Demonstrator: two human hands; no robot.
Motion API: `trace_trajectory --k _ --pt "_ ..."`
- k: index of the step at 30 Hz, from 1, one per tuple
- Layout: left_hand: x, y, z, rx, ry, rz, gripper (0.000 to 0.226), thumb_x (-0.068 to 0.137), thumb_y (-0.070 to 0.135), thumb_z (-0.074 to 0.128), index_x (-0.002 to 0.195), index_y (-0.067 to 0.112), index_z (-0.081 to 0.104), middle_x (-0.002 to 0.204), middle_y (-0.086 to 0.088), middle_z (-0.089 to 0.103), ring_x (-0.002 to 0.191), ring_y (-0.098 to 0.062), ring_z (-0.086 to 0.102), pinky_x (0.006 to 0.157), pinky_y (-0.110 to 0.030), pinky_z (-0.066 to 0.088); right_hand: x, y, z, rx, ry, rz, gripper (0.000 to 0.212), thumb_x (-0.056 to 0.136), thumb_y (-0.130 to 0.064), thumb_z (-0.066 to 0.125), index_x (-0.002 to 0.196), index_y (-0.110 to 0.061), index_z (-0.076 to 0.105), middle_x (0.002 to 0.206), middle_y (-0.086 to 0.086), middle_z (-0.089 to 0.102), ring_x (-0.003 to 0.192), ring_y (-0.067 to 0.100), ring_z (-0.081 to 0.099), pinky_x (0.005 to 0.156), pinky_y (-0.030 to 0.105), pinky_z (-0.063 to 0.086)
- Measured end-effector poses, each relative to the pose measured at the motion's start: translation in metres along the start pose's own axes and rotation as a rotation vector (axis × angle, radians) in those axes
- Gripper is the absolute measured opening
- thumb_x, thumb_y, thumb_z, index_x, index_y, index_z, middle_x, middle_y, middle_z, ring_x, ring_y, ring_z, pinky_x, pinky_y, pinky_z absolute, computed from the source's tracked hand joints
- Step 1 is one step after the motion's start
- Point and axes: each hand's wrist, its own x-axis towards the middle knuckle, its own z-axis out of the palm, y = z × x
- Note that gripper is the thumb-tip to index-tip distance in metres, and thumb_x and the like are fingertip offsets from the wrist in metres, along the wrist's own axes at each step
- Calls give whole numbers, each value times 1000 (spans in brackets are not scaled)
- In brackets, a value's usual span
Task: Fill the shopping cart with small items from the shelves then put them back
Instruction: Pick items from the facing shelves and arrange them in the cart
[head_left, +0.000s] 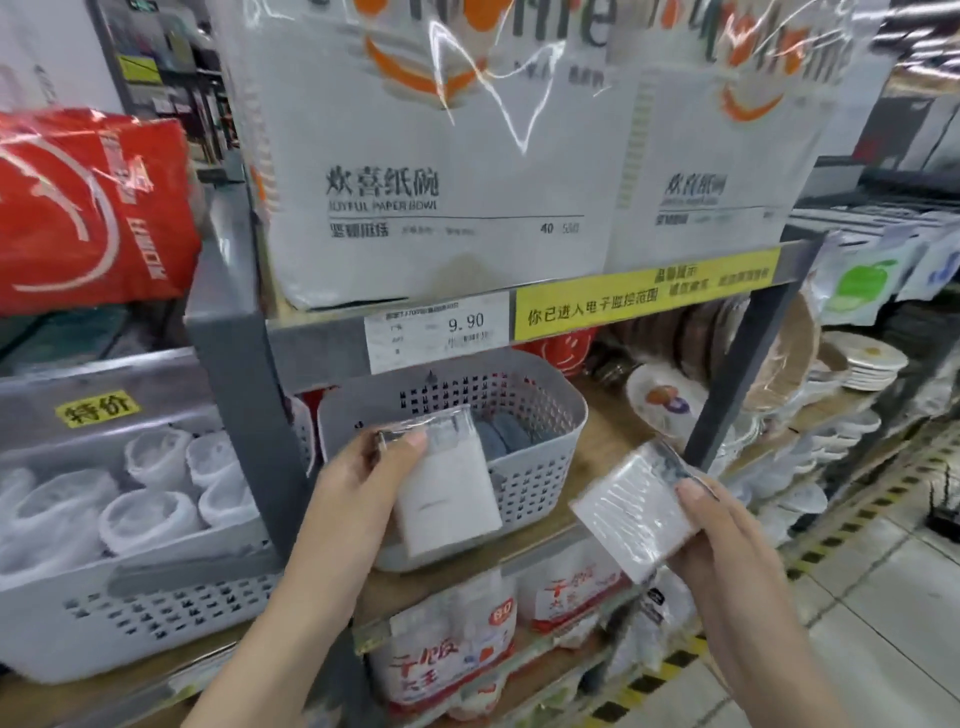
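A small white packet (448, 493) in clear wrap is held by the left hand (366, 475), thumb across its top edge and fingers curled behind it, right in front of a grey perforated basket (540, 470) on the middle shelf. A second, similar packet (631, 506) is pinched at its corner by the right hand (724, 535), tilted and held out in the aisle, apart from the basket and just beside the grey shelf post (748, 374). Both hands are thus clamped on a packet each. No shopping cart is seen in this view, so it cannot be told whether the packets are being taken or returned; the closeness of the left packet to the basket suggests one or the other at that basket.

Several slips are likely from here. The wrap looks slick and glossy, so the right packet, gripped only at one corner, could be lost if the hand is swung quickly. If the packets are being returned, the left one could be caught on the basket rim, since it is held low against the front wall and not above the opening. The dark items (501, 434) already lying inside could be disturbed. The stacked plates (870, 361) to the right could be knocked by a careless right elbow.
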Motion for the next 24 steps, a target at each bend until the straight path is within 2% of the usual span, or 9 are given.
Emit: trace_trajectory --k 2,6,10,13,14,16,18,21,24 --pt "17 -1 5 -18 35 2 14 89 33 58 98 26 65 86 12 73 79 -6 67 61 -22 49 24 -6 8 19 -43 -19 23 93 -25 53 108 -14 67 103 8 71 93 20 66 78 36 50" --pt "43 -1 14 -38 117 9 18 87 32 62 104 33 64 97 18 72 90 -1 66 77 -29 49 67 -10 25 92 -121 -28 16 96 -19 49 96 -14 64 88 1 69 83 14 65 75 32 49" --pt "67 1 19 20 242 24 28 83 31 69 110 35 62 112 11 67 108 -12 60 99 -41 45 100 -12 45 113 -209 -1 8 90 -18 56 96 -15 60 91 2 70 82 13 68 71 32 52" --pt "82 -2 20 132 280 39 54 78 35 75 127 25 55 125 3 60 118 -19 54 103 -46 43 120 -15 61 57 -329 -29 27 78 -19 70 103 -20 59 102 2 70 94 18 67 80 42 55" --pt "85 -4 21 173 268 73 53 79 33 75 126 23 54 122 5 61 115 -14 55 102 -37 45 127 -15 67 -6 -369 -49 29 80 -18 70 107 -22 59 107 0 68 99 19 66 82 43 55" --pt "89 -5 25 284 226 157 46 77 26 73 118 27 54 108 21 57 98 14 53 85 -4 43 136 -18 83 -152 -444 -89 28 84 -20 67 108 -29 58 109 -7 67 105 16 63 86 43 55" --pt "93 -7 27 462 191 212 40 76 30 74 109 38 52 99 35 48 84 32 43 71 8 34 146 -20 98 -308 -514 -184 28 79 -28 71 105 -29 60 105 -13 66 106 10 61 86 32 53" --pt "100 -11 24 657 163 201 28 81 37 70 96 50 50 94 41 46 81 31 41 71 3 33 151 -27 116 -589 -674 -302 23 84 -31 70 98 -29 53 94 -31 51 87 -17 50 68 -2 37" --pt "105 -16 22 776 160 178 23 85 36 68 97 46 51 89 38 45 75 26 39 64 3 34 158 -29 125 -795 -807 -253 18 90 -33 64 100 -34 49 89 -30 44 90 -6 48 73 -4 37"
